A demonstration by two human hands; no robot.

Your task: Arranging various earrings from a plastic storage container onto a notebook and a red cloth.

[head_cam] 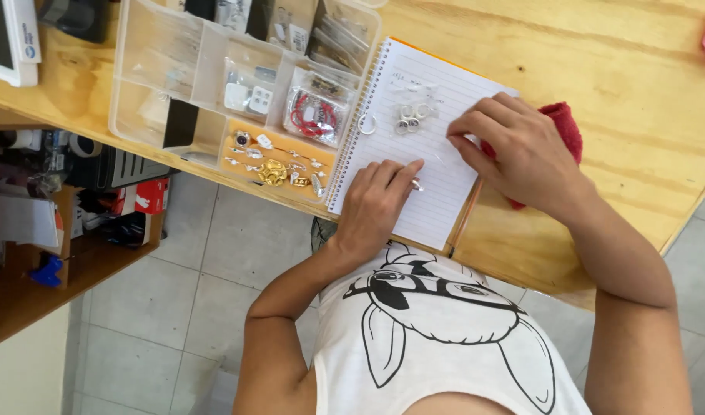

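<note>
Head view, looking down on a wooden worktop (598,69). The left hand (375,204) lies palm-down on the lined page of a spiral notebook (433,207), its fingers (402,173) extended and close together, pressing flat rather than gripping; a small shiny item shows at the tip of one finger, too small to identify. The right hand (522,154) rests on the notebook's right edge, its fingers (464,127) curled and pinched toward the page; whether they hold anything cannot be told, since what looks like a clear plastic sleeve under them is barely visible. Just ahead of the right fingers, on the upper part of the page, lies a cluster of small silver rings (410,117), and to the left of these, near the spiral binding, a single larger silver ring (367,123) (all apart from both hands). A red cloth (566,127) lies under and behind the right hand, partly covered by it. Beyond the left fingers, beside the spiral binding, stands a clear plastic compartment box (149,84); its nearest compartment has an orange lining (279,163) carrying gold and silver jewellery pieces, and another compartment holds a bag of red items (314,115). Below the worktop edge, a grey tiled floor (168,307) and a low shelf (76,269) with assorted objects are seen.
</note>
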